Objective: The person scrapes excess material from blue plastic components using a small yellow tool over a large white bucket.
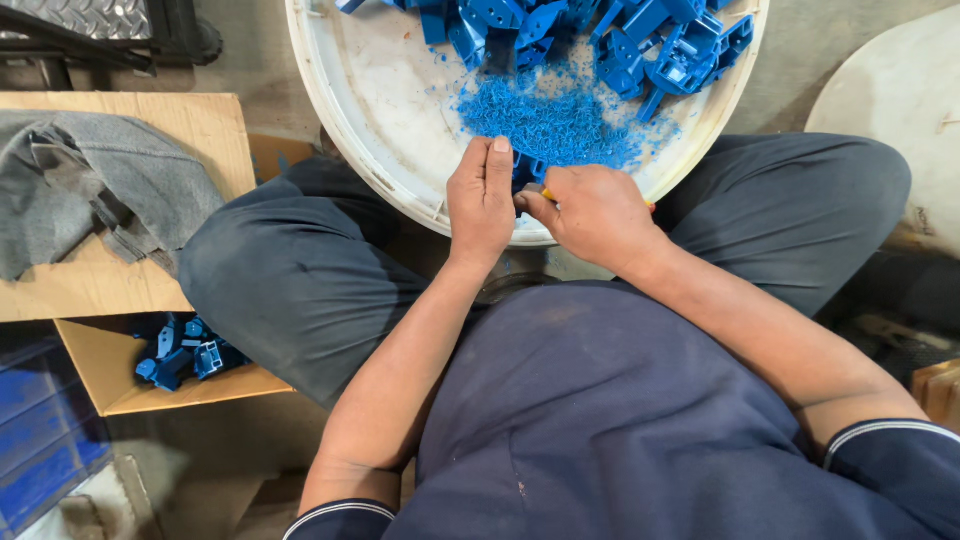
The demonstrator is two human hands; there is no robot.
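Observation:
My left hand [482, 200] grips a small blue plastic part [527, 170] over the near rim of a round white tub [345, 110]. My right hand [598, 212] is closed around a small tool with a yellow and orange handle [549, 196], its tip against the part; the blade is hidden. A heap of fine blue shavings [550, 125] lies in the tub just beyond my hands. Several blue plastic parts [620, 40] are piled at the far side of the tub.
A cardboard box [100, 375] at my left knee holds several blue parts [185, 352]. A grey cloth [90, 190] lies on a wooden board [215, 125] at left. A blue crate [40, 440] sits lower left, a white round surface [895, 90] at right.

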